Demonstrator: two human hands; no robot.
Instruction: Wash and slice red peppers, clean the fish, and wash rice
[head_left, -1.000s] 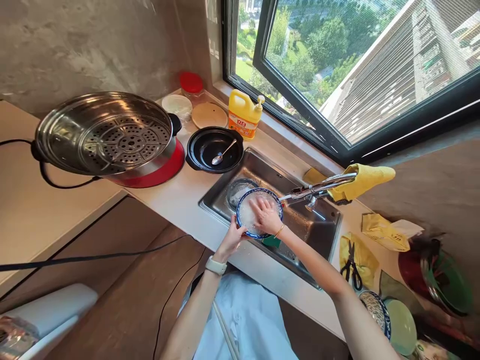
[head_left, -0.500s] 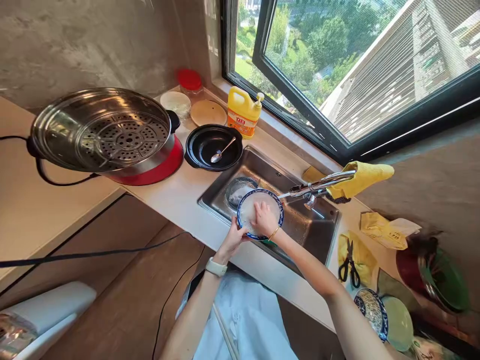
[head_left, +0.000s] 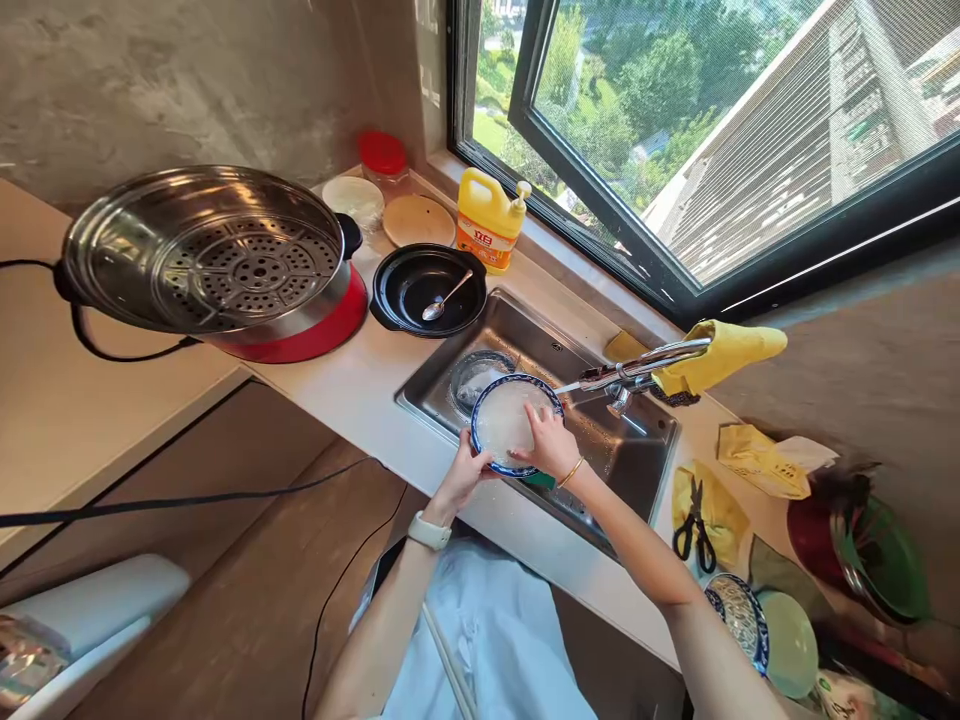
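A blue-rimmed bowl (head_left: 504, 425) full of cloudy whitish water is held over the near left part of the steel sink (head_left: 611, 460). My left hand (head_left: 463, 472) grips its lower left rim, thumb on top. My right hand (head_left: 551, 440) is at the bowl's right side, its fingers apart and reaching over the rim into the bowl; nothing shows between them. Water runs from the chrome faucet (head_left: 637, 370) beside the bowl's right rim. Partly behind the bowl, a clear round container (head_left: 480, 375) sits in the sink.
Left of the sink are a black pot (head_left: 390, 290) with a spoon (head_left: 448, 296) and a large steamer (head_left: 262, 345). A yellow soap bottle (head_left: 487, 220) stands by the window. Scissors (head_left: 696, 530) and patterned bowls (head_left: 739, 620) lie at the right. A yellow cloth (head_left: 724, 355) hangs on the faucet.
My right hand has moved slightly right, from the middle of the bowl toward its right rim, and its fingers have spread. My left hand still holds the bowl.
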